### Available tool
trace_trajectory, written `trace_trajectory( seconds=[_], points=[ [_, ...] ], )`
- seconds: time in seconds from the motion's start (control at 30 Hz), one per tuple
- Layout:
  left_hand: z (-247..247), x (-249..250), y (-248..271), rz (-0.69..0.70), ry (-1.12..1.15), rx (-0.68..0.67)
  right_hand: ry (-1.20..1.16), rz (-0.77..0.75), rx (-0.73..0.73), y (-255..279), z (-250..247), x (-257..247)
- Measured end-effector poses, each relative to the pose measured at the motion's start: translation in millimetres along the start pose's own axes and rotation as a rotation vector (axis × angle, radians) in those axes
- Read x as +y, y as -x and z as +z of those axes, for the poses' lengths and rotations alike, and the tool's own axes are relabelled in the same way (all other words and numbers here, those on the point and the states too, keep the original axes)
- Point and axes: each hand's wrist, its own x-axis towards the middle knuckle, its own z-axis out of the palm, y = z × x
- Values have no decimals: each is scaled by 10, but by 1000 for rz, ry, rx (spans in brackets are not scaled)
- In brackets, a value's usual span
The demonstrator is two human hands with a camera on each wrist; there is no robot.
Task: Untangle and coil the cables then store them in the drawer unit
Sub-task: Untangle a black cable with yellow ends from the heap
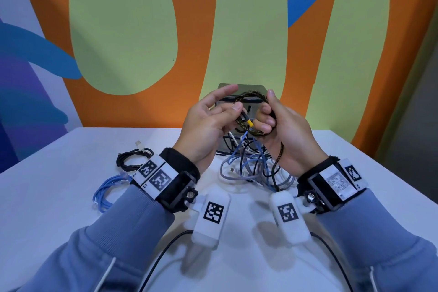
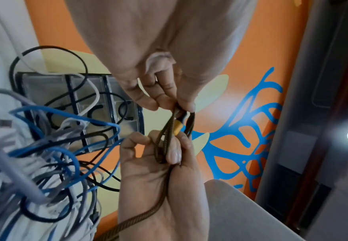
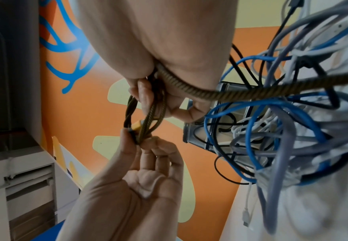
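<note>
Blue coil (image 1: 107,191): light-blue cable, looped and lying flat on the white table (image 1: 59,197) at far left, just beside the left wrist band.
Black coil (image 1: 132,157): dark cable wound into a ring, behind the blue one, a pale plug sticking out at its far side.
Left hand (image 1: 208,123): raised over the table, palm turned inward; thumb and a fingertip pinch the braided loops near the yellow collar, remaining fingers spread loosely and straight.
Braided cable (image 1: 252,114): black-and-gold woven sheath, gathered into several small loops held in the air between both hands; yellow collar (image 1: 249,123) at its plug end sits within the loops; one strand trails down past the right palm toward the pile.
Right hand (image 1: 282,125): opposite the left, fingers curled round the far side of the loops, closed on them; both hands meet at the same bundle.
Tangled pile (image 1: 256,168): blue, grey, white and black cables knotted together on the table below the hands, directly in front of the drawer unit.
Drawer unit (image 1: 225,147): grey frame with clear drawer fronts, standing at the table's back edge against the wall, largely hidden behind the hands; loose strands cross its face in the wrist views.
Wall (image 1: 132,31): orange, with pale green and blue shapes.
</note>
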Motion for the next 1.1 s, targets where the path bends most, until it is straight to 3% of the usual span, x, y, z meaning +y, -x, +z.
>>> trace_trajectory(
  seconds=[0.3,0.37,0.5,0.57,0.7,0.8,0.87,0.93,1.1],
  points=[
    [29,8,5,-97,322,-95,-62,11,-63,-25,9,-69],
    [48,24,7,-104,279,-117,-102,25,-83,-26,-12,-100],
    [83,81,16,-88,0,-1,-266,114,-239,17,-5,-165],
    [65,89,13,-48,-64,-16,-307,104,-283,24,5,-173],
    [63,93,63,-161,-163,-133,-355,0,-216,20,43,-167],
    [57,40,119,-268,-386,-382,-362,-25,-154,29,59,-166],
    [34,54,131,-300,-382,-463,-380,-18,-130,20,44,-161],
    [12,111,118,-311,-374,-445,-408,-7,-124,10,24,-162],
    [-205,312,5,-248,-466,-218,-441,2,-125,7,-56,-209]
  ],
)
